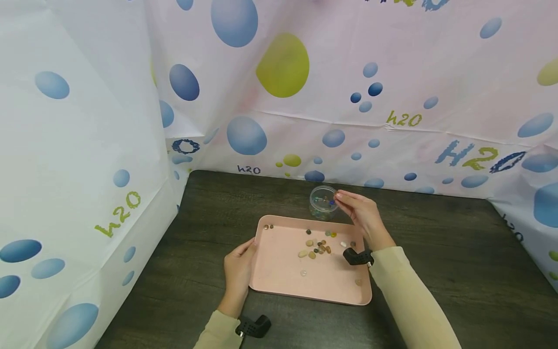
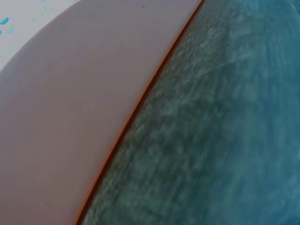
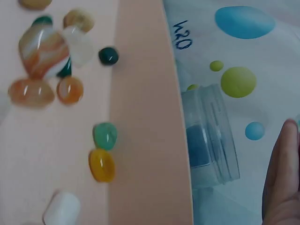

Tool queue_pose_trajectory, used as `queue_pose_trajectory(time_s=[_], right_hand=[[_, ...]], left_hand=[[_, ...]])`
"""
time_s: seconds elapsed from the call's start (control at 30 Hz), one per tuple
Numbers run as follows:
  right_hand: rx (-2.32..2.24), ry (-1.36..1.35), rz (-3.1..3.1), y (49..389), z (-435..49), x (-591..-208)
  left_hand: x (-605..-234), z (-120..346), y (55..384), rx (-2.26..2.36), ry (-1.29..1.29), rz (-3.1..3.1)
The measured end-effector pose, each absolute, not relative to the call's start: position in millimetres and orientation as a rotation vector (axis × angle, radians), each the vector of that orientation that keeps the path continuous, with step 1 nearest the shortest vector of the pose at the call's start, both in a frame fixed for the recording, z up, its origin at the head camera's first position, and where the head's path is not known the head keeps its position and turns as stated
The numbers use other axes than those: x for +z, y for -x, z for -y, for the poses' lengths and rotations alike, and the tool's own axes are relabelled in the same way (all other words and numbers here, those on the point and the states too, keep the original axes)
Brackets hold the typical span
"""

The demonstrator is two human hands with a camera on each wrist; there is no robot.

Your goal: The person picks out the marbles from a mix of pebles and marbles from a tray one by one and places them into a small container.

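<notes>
My left hand (image 1: 239, 269) grips the left rim of a pink tray (image 1: 279, 286), thumb over the edge. Polished stones (image 1: 321, 249) of several colours lie scattered on the tray, most in a cluster right of its middle. Past the far rim stands a clear round jar (image 1: 321, 213) without a lid, with some small coloured pieces inside. My right hand (image 1: 359, 211) is at the jar's right rim, fingertips pinched on a small stone, mostly hidden; a teal sliver shows at the fingertips in the right wrist view. Green and yellow stones (image 3: 102, 165) touch each other near the tray's far side.
The dark wooden table (image 1: 209, 218) extends around the tray. A white sheet (image 1: 305, 111) printed with blue and green drops hangs behind the table and along its left side. Both wrists carry black camera mounts (image 1: 255, 326).
</notes>
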State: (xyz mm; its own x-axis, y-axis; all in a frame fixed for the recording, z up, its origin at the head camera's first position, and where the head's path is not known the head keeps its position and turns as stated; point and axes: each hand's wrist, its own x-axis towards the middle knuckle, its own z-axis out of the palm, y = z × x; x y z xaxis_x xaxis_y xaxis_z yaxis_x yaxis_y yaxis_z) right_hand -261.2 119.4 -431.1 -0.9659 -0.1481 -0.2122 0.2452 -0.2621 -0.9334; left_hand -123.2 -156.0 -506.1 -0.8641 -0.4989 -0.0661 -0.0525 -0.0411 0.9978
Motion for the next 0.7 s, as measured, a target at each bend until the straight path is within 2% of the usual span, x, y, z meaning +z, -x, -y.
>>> queue_pose_trajectory(time_s=[0.3, 0.7], right_hand=[[-1.97, -0.151, -2.237, 266, -109, -428], [-1.961, -0.156, -2.329, 274, -103, -426]], left_hand=[[-507, 154, 125, -1.966, -0.586, 1.911], [-502, 153, 124, -1.952, -0.606, 1.918]])
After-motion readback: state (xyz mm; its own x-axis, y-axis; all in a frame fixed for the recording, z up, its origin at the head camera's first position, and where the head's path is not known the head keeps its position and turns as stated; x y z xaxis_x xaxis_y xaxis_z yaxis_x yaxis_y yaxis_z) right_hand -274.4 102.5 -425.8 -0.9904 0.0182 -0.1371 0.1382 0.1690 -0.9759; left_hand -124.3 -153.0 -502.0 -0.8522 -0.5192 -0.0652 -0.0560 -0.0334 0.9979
